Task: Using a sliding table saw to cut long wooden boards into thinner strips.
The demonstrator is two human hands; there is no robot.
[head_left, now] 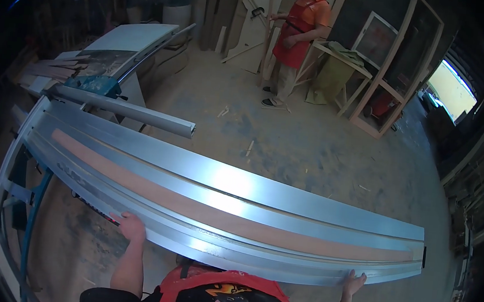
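Observation:
A long silver sliding table (231, 180) of a panel saw stretches across in front of me. Lengthwise on it lies a narrow reddish-brown wooden board (191, 208), flat between the metal grooves. My left hand (131, 227) is curled at the table's near edge, its fingers reaching a dark strip with a small red light (110, 218). Further right, my right hand (354, 283) grips the same near edge close to the table's right end, with fingertips on top. Part of each hand is hidden by the edge. Neither hand touches the board.
A silver fence (136, 113) crosses the table's left end. Beyond it stands the saw bench (118, 54) with wood strips on its left. A person in a red apron (295, 38) stands at the back near a wooden trestle (342, 56) and a tall wooden frame (394, 86). Scraps litter the floor.

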